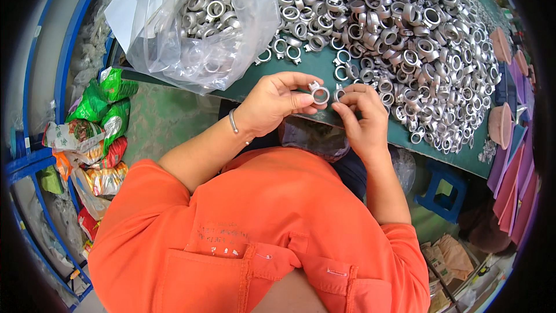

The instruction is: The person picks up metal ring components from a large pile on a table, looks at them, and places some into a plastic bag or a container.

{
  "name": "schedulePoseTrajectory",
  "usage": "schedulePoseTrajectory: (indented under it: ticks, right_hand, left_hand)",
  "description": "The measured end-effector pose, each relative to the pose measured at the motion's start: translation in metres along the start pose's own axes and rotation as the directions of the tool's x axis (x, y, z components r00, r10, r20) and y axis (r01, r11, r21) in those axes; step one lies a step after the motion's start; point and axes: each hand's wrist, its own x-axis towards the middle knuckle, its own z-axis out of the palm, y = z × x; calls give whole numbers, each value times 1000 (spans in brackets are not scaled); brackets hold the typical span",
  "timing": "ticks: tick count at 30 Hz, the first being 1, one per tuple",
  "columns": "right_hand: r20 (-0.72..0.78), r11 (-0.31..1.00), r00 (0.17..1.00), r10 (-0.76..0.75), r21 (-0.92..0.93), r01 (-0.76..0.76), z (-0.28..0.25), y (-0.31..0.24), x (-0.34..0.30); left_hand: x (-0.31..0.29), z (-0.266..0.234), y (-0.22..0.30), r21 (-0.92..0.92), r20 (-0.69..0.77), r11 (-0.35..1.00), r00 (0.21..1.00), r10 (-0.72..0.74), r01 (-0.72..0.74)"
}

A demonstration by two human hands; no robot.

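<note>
Head view: left hand (269, 101) and right hand (368, 119) close together at the near edge of a green table (248, 83)

Your left hand is drawn into a pinch, thumb and fingertips gripping a silver metal ring (327, 96); its round hole faces the camera and a small lug sits at its upper left. Your right hand is likewise nearly closed, thumb and forefinger pinching a second ring (337, 94), seen more edge-on. The two rings are near each other. Beyond them spreads a large heap of similar rings (399, 35), and to the left a clear plastic bag (200, 69) holds more. For good handling, pinch each rim lightly, leave hole and lug uncovered so you can look them over, and avoid knocking one ring against the other.
</note>
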Motion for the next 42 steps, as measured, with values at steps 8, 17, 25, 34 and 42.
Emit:
schedulePoseTrajectory:
  ticks: [8,17,25,34,42]
  right_hand:
    - [169,441,948,272,853,-278,1,-1,-6]
    - [299,222,916,266,906,-360,2,-1,-4]
    - [242,329,928,282,885,-331,-3,5,-7]
    - [375,995,925,-65,99,30,-24,-22,-22]
    - [-51,882,994,-99,-467,64,-12,-13,12]
  left_hand:
    - [-2,5,4,-145,44,988,998,-52,58]
    - [-1,9,9,-177,44,981,996,-72,79]
    - [0,7,10,-188,33,981,998,-47,53]
    - [-15,14,9,794,285,586,951,-121,-163]
    - [48,29,-1,893,373,35,780,502,-450]
